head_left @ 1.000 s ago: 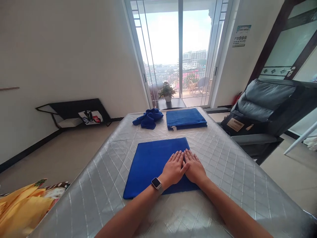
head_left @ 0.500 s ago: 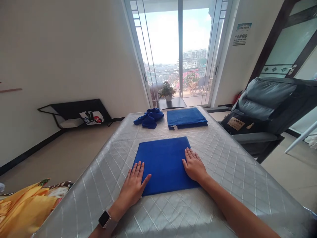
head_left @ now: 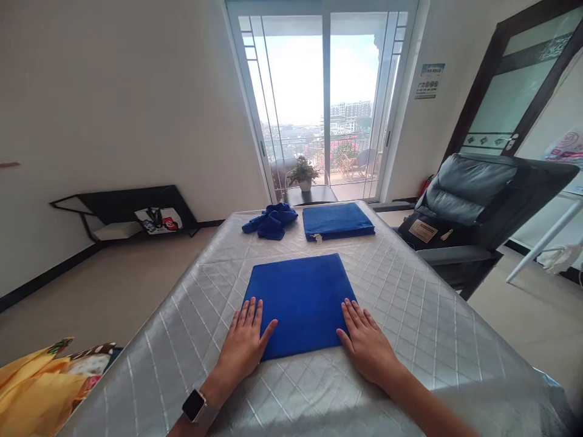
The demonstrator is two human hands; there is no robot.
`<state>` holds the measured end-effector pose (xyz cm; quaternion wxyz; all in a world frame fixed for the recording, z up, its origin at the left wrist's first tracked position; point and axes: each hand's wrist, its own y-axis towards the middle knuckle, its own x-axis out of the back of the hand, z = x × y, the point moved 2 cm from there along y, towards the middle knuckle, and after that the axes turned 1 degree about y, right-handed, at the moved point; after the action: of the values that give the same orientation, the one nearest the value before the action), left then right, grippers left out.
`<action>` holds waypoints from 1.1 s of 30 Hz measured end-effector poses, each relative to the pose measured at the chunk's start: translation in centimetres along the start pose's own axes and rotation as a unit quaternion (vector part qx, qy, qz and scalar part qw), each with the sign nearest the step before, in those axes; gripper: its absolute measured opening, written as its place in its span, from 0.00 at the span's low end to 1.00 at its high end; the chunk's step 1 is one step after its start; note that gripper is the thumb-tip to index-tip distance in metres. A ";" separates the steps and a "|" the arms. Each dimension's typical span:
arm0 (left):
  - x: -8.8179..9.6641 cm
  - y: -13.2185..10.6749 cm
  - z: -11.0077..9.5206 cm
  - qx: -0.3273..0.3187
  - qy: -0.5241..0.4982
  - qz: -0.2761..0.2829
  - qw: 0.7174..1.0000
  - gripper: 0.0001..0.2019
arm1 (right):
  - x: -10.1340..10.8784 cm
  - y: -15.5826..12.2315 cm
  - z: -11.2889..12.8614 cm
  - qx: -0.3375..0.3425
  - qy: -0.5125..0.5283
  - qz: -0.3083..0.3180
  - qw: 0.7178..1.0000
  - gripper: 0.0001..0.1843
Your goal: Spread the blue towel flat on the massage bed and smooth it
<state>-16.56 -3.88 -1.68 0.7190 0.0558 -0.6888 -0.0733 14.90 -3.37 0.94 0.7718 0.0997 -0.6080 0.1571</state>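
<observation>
A blue cloth [head_left: 300,303], folded into a flat rectangle, lies in front of me on the silver quilted table cover [head_left: 310,400]. My left hand [head_left: 243,340] rests open on its left edge, fingers stretched forward and thumb spread inward. On the opposite edge lies my right hand [head_left: 367,340], also flat and open, its fingertips over the near right side of the cloth. Beyond it are a folded stack of blue cloth [head_left: 337,220] with a small white tag and, to the left, a crumpled blue cloth [head_left: 272,220].
A dark recliner [head_left: 473,200] stands right of the table. At the far end, a potted plant [head_left: 304,173] sits on a chair before the glass sliding door. Yellow fabric [head_left: 36,388] lies at lower left, and a black rack [head_left: 127,212] stands by the wall.
My right hand has slid down the cloth's right edge toward me. My left hand stays at the left edge. The view has shifted slightly.
</observation>
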 end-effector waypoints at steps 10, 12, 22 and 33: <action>2.4 1.4 -14.7 -0.291 -0.104 -0.018 0.951 0.34 | 0.1 0.0 -0.2 0.008 0.005 0.002 1.000 0.35; 2.4 1.5 -15.6 -0.300 -0.108 -0.012 0.948 0.34 | 0.2 -0.1 -0.2 0.013 0.001 0.008 1.000 0.34; 0.3 -3.3 -2.2 -0.085 -0.036 0.044 0.995 0.35 | 0.5 -0.2 -0.1 -0.005 0.028 0.020 0.999 0.36; -1.6 -6.2 0.8 -0.035 -0.038 -0.032 0.998 0.38 | 0.2 0.1 -0.4 -0.001 0.000 0.025 1.000 0.37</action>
<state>-17.60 -9.66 -4.31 0.6911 0.0500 -0.7106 -0.1227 15.30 -3.15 1.06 0.7676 0.0834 -0.6107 0.1758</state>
